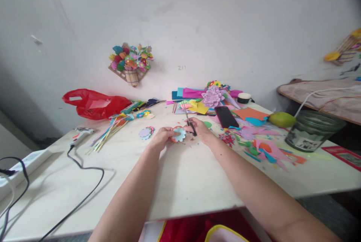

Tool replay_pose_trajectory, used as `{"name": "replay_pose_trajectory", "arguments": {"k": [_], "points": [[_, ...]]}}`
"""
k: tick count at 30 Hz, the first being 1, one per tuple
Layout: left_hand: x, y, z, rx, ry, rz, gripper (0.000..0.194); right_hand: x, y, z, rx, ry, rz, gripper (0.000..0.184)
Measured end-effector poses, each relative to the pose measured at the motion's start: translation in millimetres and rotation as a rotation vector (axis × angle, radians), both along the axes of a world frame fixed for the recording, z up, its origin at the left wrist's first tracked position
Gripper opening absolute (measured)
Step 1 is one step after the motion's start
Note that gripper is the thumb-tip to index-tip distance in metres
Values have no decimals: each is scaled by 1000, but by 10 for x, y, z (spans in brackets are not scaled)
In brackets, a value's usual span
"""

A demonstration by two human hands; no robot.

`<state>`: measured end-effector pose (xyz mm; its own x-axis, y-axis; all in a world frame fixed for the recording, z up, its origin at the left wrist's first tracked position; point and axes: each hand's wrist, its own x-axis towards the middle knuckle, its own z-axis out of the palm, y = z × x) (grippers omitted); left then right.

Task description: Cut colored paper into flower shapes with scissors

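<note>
Between the fingers of my left hand point(163, 137) is a light blue flower cutout point(179, 134), with an orange piece point(173, 140) showing behind it. My right hand point(199, 129) grips a pair of scissors point(192, 126) by the dark handles, the blades pointing up and away toward the back of the table. The two hands are close together over the middle of the table. To the left of my left hand lie lilac and blue flower cutouts point(145, 133). Small coloured scraps are scattered beneath and around my hands.
A glue gun point(81, 135) with a black cable lies left, near a white power strip point(31, 165). A red plastic bag point(96, 103) is at the back left. On the right are a phone point(226, 117), coloured scraps, a green fruit point(282, 119) and a glass jar point(313, 131).
</note>
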<state>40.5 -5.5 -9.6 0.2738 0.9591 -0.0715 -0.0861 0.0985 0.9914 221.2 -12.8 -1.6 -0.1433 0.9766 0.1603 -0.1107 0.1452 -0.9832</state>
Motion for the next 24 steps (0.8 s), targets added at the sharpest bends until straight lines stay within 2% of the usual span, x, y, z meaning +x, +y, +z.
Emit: {"name": "replay_pose_trajectory", "arguments": {"k": [4, 8, 15, 24], "points": [[34, -40, 10, 4, 61, -69, 19, -23, -19, 15, 40, 21, 73, 38], [56, -66, 29, -18, 100, -98, 20, -45, -21, 8, 54, -13, 72, 37], [50, -64, 35, -27, 45, -16, 21, -54, 2, 7, -13, 23, -30, 30], [59, -47, 38, 37, -88, 73, 20, -84, -22, 23, -105, -13, -107, 32]]}}
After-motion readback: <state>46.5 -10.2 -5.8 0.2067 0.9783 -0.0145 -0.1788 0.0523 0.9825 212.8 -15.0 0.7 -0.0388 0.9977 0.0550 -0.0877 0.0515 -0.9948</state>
